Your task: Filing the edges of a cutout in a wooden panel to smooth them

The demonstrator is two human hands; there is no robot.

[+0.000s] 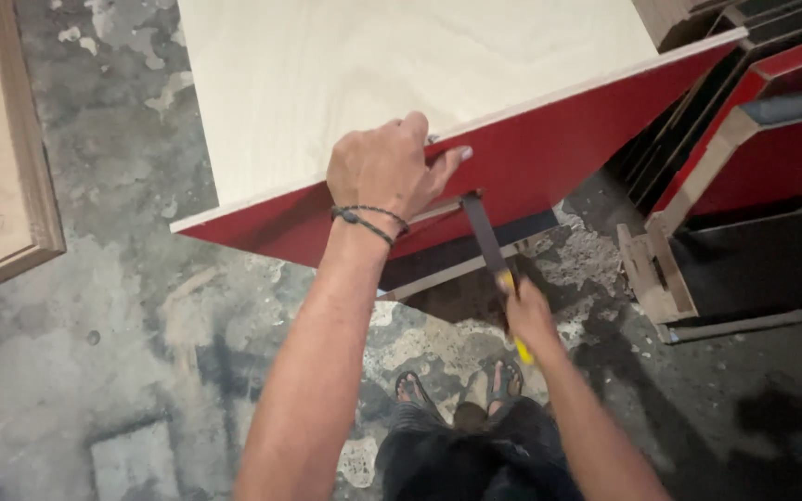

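**Hammer up against the red panel's lower edge**

Right hand (pixel 528 314) is wrapped tight around the yellow grip of one hammer (pixel 492 252), fingers closed all the way. The hammer's long axis runs on a diagonal: handle low and toward the person, dark shaft rising up and away to the left, head meeting the lower edge of the red face just right of the left hand. It is blurred, so the exact contact with the thin wooden strip (pixel 452 274) there is hard to tell.

Left hand (pixel 384 169) sits above and left of the right one, palm down on the top corner of the red-faced panel (pixel 549 153), fingers curled over the edge and flat on the red side, thumb on the pale plywood top. A dark braided cord circles that wrist.

One big panel, pale on top, red on the front. Beyond the right hand, to the right, more red and dark pieces (pixel 772 148) are stacked. Far left of the left hand, one framed wooden board (pixel 11 186). Below both hands: two sandalled feet (pixel 461 385) on the stained concrete floor (pixel 141 306).
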